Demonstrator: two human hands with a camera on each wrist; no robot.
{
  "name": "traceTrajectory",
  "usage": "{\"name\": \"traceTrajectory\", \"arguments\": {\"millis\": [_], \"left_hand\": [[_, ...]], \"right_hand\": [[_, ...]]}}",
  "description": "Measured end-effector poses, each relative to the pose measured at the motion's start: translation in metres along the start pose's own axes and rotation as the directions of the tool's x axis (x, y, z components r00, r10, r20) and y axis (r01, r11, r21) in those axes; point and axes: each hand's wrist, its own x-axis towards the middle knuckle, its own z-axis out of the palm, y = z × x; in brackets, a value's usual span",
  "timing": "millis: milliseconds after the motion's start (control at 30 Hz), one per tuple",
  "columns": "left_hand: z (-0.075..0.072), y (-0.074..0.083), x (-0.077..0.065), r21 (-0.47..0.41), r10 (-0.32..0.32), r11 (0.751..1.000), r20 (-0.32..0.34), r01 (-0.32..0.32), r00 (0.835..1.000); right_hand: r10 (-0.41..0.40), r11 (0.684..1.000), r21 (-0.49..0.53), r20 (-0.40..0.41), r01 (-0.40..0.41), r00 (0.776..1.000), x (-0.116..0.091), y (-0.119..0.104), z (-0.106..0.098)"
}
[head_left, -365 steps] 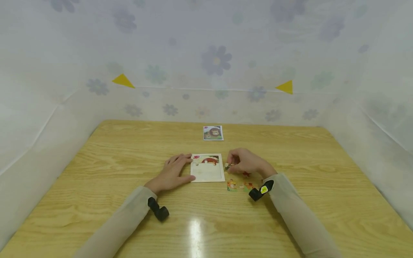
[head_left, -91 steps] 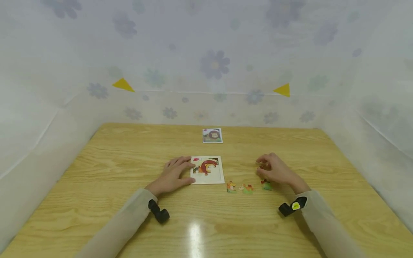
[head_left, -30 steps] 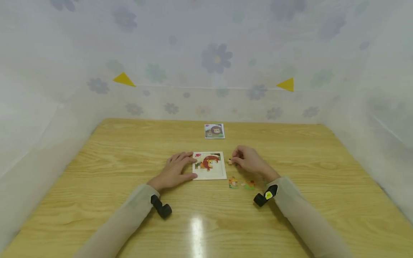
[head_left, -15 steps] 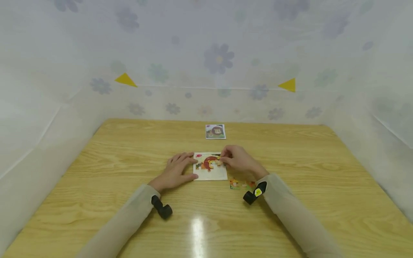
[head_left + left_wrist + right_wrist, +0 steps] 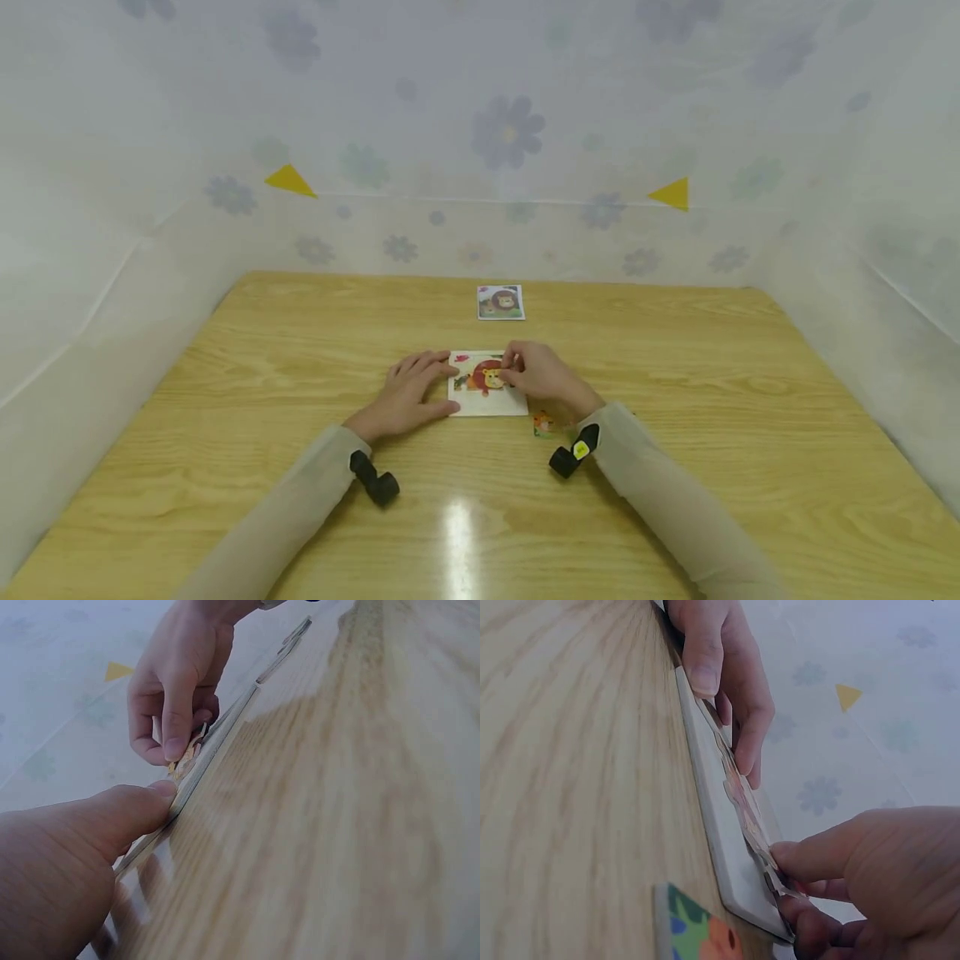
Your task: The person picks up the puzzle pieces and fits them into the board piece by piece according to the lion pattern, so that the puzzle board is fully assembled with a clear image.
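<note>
A white jigsaw puzzle board (image 5: 487,406) lies flat on the table, its upper part filled with joined pieces showing a lion (image 5: 483,377) and its lower part bare white. My left hand (image 5: 408,396) rests at the board's left edge, fingers spread and thumb on the near corner. Over the right side of the board, my right hand (image 5: 547,375) pinches a puzzle piece (image 5: 778,885) between thumb and fingers, beside the lion's face. That piece is slightly tilted in the right wrist view and mostly hidden by the fingers in the head view.
A loose orange and green puzzle piece (image 5: 542,423) lies just right of the board's near corner; others there are mostly hidden beneath the right wrist. Behind the board lies a lion picture card (image 5: 501,302). The wooden table (image 5: 300,333) is enclosed by pale flowered sheeting (image 5: 420,167).
My right hand has carried a puzzle piece from the right of the board leftward onto it. Over the longer span, more lion pieces have appeared in the board. My left hand has stayed at its edge.
</note>
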Motion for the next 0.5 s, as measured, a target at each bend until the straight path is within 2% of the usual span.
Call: {"name": "traceTrajectory", "arguments": {"millis": [233,367,500], "left_hand": [[-0.001,0.000,-0.001,-0.002,-0.002,1.000,0.000,0.002,1.000],[-0.001,0.000,-0.001,0.002,0.002,1.000,-0.007,-0.002,1.000],[0.000,0.000,0.001,0.007,0.011,1.000,-0.009,-0.011,1.000]], "right_hand": [[0.127,0.987,-0.086,-0.084,-0.134,0.988,-0.003,-0.012,0.002],[0.112,0.991,-0.070,-0.072,-0.117,0.991,-0.004,-0.012,0.003],[0.090,0.996,0.010,-0.028,-0.090,0.996,-0.003,-0.003,0.001]]}}
